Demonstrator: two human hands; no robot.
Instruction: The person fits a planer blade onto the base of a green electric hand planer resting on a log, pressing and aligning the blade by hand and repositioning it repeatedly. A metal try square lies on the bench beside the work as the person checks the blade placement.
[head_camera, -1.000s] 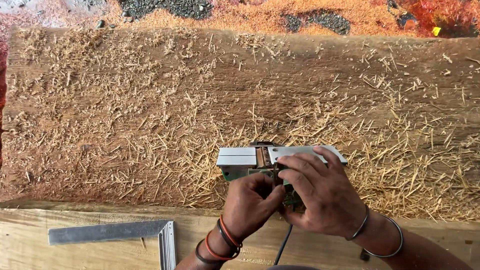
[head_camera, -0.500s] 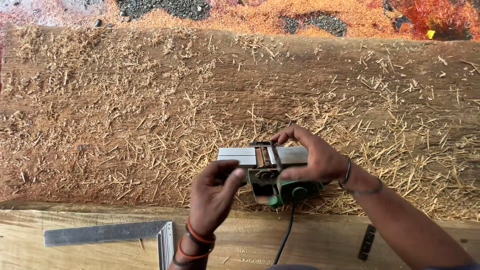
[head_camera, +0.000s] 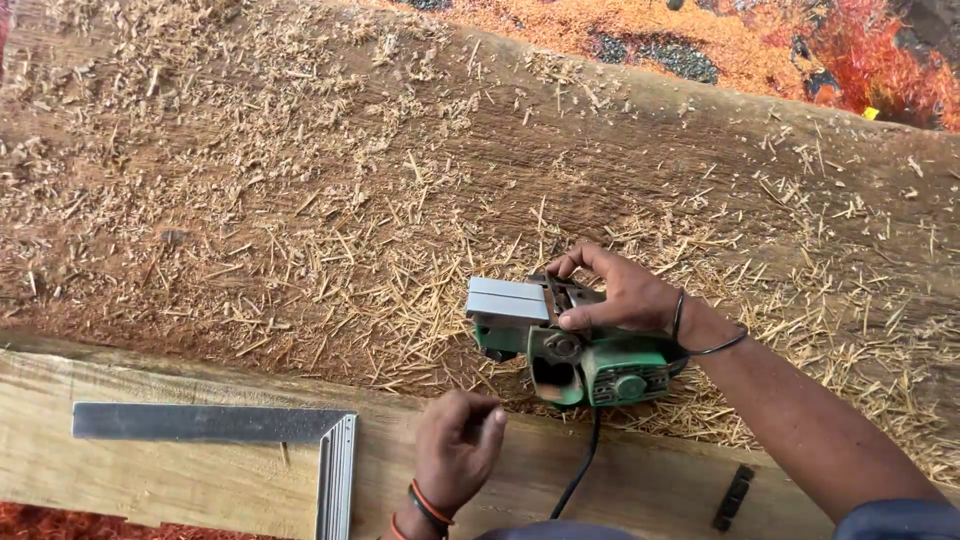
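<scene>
Left hand has left green planer; right hand grips steel sole.

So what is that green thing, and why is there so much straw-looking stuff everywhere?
You are looking down through a camera worn on a person's head, so the two hands at the bottom are that person's own. The green machine is an electric wood planer lying upside down, with its flat metal sole facing up and a black cord trailing toward the person. The right hand rests on top of it, fingers around the middle part. The left hand is loosely curled and holds nothing. The straw-looking stuff is wood shavings, scattered over a big brown timber. On the pale plank nearest the person lies a metal square for checking corners.
</scene>
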